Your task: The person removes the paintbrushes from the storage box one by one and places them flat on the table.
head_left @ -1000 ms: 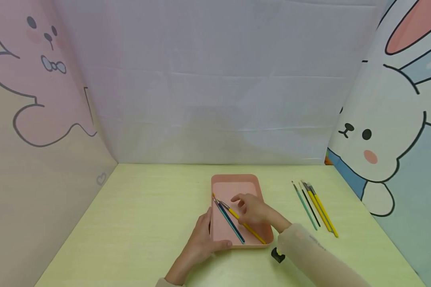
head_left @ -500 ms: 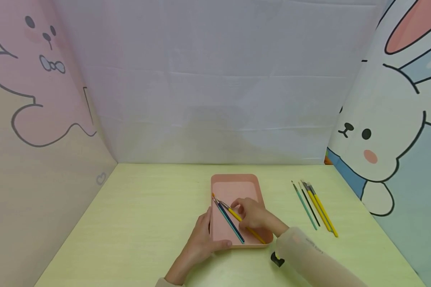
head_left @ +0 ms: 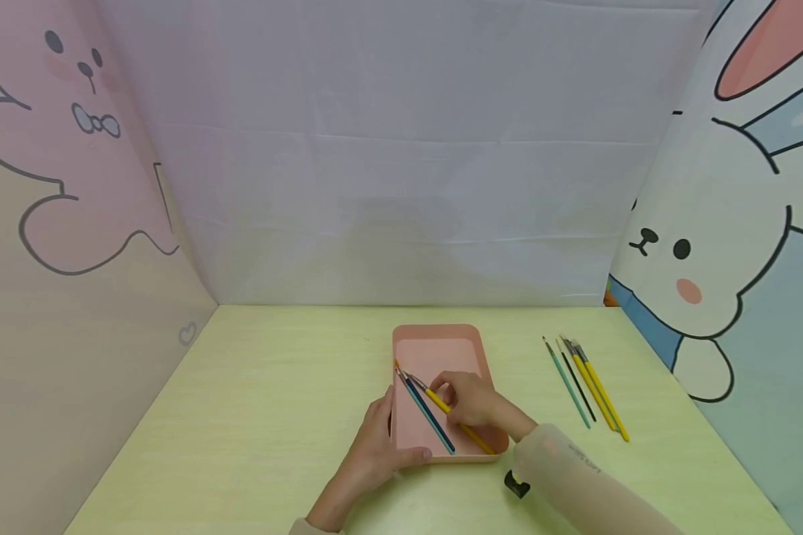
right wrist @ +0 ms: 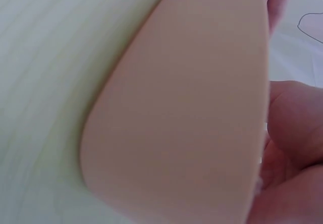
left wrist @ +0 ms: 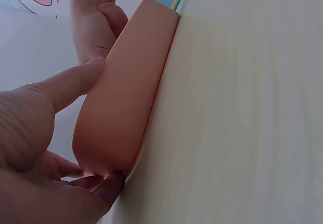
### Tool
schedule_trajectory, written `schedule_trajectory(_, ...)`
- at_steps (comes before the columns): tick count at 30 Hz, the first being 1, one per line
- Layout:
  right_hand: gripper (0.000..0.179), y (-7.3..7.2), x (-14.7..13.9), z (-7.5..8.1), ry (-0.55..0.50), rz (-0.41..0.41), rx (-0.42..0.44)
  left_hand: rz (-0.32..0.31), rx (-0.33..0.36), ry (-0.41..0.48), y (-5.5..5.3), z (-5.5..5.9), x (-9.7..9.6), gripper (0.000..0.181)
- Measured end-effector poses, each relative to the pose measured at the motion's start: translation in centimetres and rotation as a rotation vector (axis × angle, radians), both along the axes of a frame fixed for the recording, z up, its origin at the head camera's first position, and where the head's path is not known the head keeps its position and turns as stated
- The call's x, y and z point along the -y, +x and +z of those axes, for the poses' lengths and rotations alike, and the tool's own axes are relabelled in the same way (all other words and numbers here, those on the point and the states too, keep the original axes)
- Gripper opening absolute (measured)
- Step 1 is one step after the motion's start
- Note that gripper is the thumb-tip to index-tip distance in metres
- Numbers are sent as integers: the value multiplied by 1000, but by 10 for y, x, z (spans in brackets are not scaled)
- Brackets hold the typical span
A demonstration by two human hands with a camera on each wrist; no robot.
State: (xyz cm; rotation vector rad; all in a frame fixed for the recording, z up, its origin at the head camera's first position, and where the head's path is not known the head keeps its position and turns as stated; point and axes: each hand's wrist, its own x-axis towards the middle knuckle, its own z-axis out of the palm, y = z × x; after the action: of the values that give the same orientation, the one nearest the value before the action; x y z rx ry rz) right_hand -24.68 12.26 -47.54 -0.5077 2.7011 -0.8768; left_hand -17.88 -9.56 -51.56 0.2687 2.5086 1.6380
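In the head view, a pink tray point(head_left: 435, 349) lies on the table, holding a teal paintbrush point(head_left: 430, 421), a dark blue paintbrush point(head_left: 435, 417) and a yellow paintbrush point(head_left: 476, 438). My left hand point(head_left: 373, 446) grips the tray's near left corner, thumb along the front wall and fingers at the left side. The left wrist view shows that thumb and the fingertips against the tray's outer wall point(left wrist: 126, 88). Inside the tray, my right hand point(head_left: 471, 400) has curled fingers and thumb about the yellow paintbrush, hiding its middle. In the right wrist view the tray wall point(right wrist: 176, 113) hides the fingertips.
To the right of the tray lie several loose paintbrushes: a teal one point(head_left: 567, 385), a black one point(head_left: 578, 386) and yellow ones point(head_left: 602, 394). A small black object point(head_left: 517, 484) is by the right sleeve point(head_left: 569, 464). Patterned cloth walls point(head_left: 401, 163) enclose the table.
My right hand has come down slightly toward the near side, and its fingers have closed about the yellow paintbrush. The left hand, tray and loose paintbrushes stay put.
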Motion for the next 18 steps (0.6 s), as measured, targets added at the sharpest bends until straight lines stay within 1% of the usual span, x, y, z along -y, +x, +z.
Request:
schedule_trajectory(4,51,-1,-2,1,-26,-10,35,0,4,3,0,0,0,129)
schedule_trajectory(10,50,-4,-8,3,-100,-27,99,2,4,-1,0,0,0,128)
schedule_trajectory(13,50,-5,-10,5,-135,-33,131,-1,-6,-1,1,1,1,127)
schedule_trajectory(18,52,-8,-17,11,-203,-26,160,-10,-27,-3,2,3,1,127)
